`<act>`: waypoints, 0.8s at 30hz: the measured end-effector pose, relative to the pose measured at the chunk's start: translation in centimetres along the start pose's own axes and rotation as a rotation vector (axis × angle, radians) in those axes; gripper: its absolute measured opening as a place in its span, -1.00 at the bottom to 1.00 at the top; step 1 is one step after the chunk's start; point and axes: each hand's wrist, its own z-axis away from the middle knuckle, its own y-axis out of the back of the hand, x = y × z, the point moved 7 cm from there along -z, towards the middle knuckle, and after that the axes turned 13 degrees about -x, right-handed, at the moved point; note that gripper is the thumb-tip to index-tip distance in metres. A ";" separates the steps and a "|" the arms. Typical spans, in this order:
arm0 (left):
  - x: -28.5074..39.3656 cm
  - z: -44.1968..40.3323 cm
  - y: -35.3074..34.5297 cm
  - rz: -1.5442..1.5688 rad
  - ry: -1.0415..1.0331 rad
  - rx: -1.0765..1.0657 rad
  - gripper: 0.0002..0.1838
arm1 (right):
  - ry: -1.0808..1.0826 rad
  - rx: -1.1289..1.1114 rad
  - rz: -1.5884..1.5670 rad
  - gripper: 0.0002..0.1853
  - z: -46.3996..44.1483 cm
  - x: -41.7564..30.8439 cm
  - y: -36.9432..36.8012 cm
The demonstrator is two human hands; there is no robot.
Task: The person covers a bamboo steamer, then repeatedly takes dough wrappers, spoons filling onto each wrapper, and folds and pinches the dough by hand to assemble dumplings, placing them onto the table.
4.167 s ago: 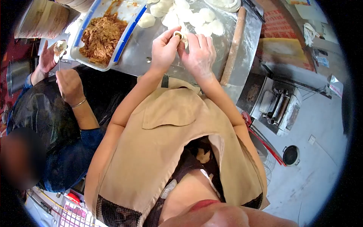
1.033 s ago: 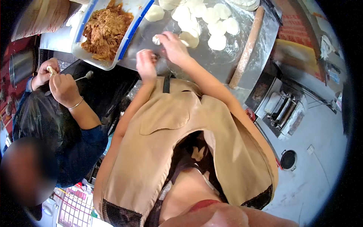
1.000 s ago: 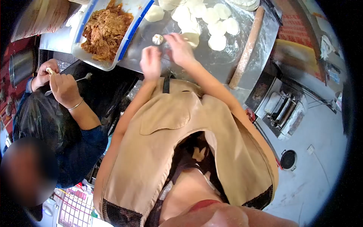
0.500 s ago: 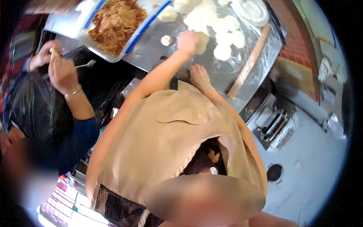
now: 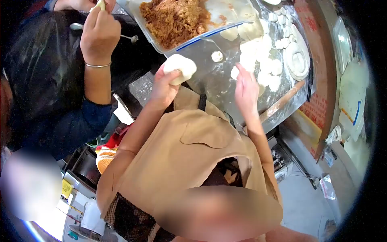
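My left hand (image 5: 163, 86) grips a round white dough wrapper (image 5: 180, 69), thumb on top, in front of the table's near edge. Over the metal table (image 5: 205, 76), my right hand (image 5: 246, 90) has its fingers stretched out, and I see nothing held in it. Its fingertips are beside a small white dough piece (image 5: 234, 73); whether they touch it I cannot tell. More flat dough wrappers (image 5: 271, 66) lie to the right of that hand. A small dough ball (image 5: 217, 56) sits between my hands, farther back.
A plastic tub (image 5: 171, 50) of brown minced filling (image 5: 173, 22) stands at the back left. A rolling pin (image 5: 284, 97) and a coil of dough (image 5: 297, 60) lie at right. On the left, a co-worker's hand (image 5: 98, 40) holds a piece of dough, near a spoon (image 5: 131, 38).
My left hand has lifted a wrapper off the table and brought it left, towards me. My right hand has moved from the table's edge out over the table. The view has turned.
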 end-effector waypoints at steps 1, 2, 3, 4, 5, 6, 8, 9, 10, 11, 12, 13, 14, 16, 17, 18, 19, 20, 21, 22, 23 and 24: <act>0.3 0.6 0.8 0.007 0.003 0.026 -0.59 | 0.019 -0.039 0.057 -0.75 -2.1 -1.2 0.1; 0.3 0.9 1.4 0.014 0.000 0.031 -0.59 | 0.038 -0.076 0.115 -0.78 -4.0 -2.1 -0.2; 0.0 1.1 1.9 0.061 0.013 0.032 -0.59 | 0.039 -0.084 0.118 -0.78 -5.8 -2.8 -0.4; -0.3 1.2 2.3 0.107 0.023 0.030 -0.60 | 0.108 -0.105 0.312 -0.82 -7.6 -4.0 -0.9; -0.4 1.2 2.7 0.113 0.019 0.031 -0.60 | 0.179 -0.124 0.506 -0.85 -9.0 -5.0 -1.7; -0.9 1.1 3.0 0.172 0.041 0.023 -0.60 | 0.184 -0.128 0.512 -0.85 -10.2 -5.3 -2.1; -1.6 1.0 3.5 0.231 0.077 0.031 -0.60 | 0.253 -0.230 0.577 -0.90 -11.9 -6.0 -3.6; -1.7 1.0 3.7 0.238 0.074 0.033 -0.60 | 0.257 -0.236 0.582 -0.90 -12.6 -6.4 -3.9; -1.9 0.9 3.5 0.273 0.086 0.013 -0.60 | 0.237 -0.344 0.679 -0.89 -13.0 -6.4 -4.9; -1.9 0.8 3.3 0.307 0.099 -0.008 -0.60 | 0.216 -0.452 0.775 -0.83 -13.3 -6.2 -5.8; -1.8 0.8 3.3 0.313 0.097 -0.005 -0.60 | 0.219 -0.458 0.778 -0.83 -13.4 -6.4 -5.9; -1.6 0.8 2.9 0.365 0.097 -0.044 -0.59 | 0.202 -0.477 0.776 -0.79 -13.5 -6.4 -6.1; -1.5 0.7 2.6 0.417 0.095 -0.082 -0.59 | 0.187 -0.497 0.773 -0.76 -13.6 -6.3 -6.3; -1.5 0.6 2.9 0.419 0.112 -0.123 -0.56 | 0.179 -0.519 0.736 -0.77 -14.1 -5.5 -7.5; -1.5 0.6 2.6 0.416 0.134 -0.172 -0.54 | 0.165 -0.531 0.698 -0.78 -14.5 -5.1 -8.0; -1.6 0.5 2.5 0.418 0.137 -0.171 -0.54 | 0.162 -0.534 0.698 -0.78 -14.9 -4.9 -8.3; -1.4 0.4 1.7 0.470 0.138 -0.209 -0.56 | 0.109 -0.547 0.687 -0.77 -15.4 -4.9 -8.5; -1.2 0.3 1.1 0.521 0.137 -0.247 -0.57 | 0.059 -0.559 0.676 -0.76 -15.9 -5.0 -8.4; -1.2 0.2 1.1 0.523 0.135 -0.247 -0.57 | 0.061 -0.560 0.678 -0.76 -16.0 -5.2 -7.9; -1.4 0.1 1.1 0.509 0.153 -0.236 -0.57 | 0.156 -0.508 0.761 -0.77 -15.9 -6.1 -7.2; -1.6 0.1 1.1 0.496 0.171 -0.224 -0.57 | 0.251 -0.455 0.842 -0.78 -15.9 -6.8 -6.9; -1.6 0.0 1.1 0.498 0.169 -0.221 -0.57 | 0.254 -0.459 0.842 -0.78 -16.0 -6.7 -7.1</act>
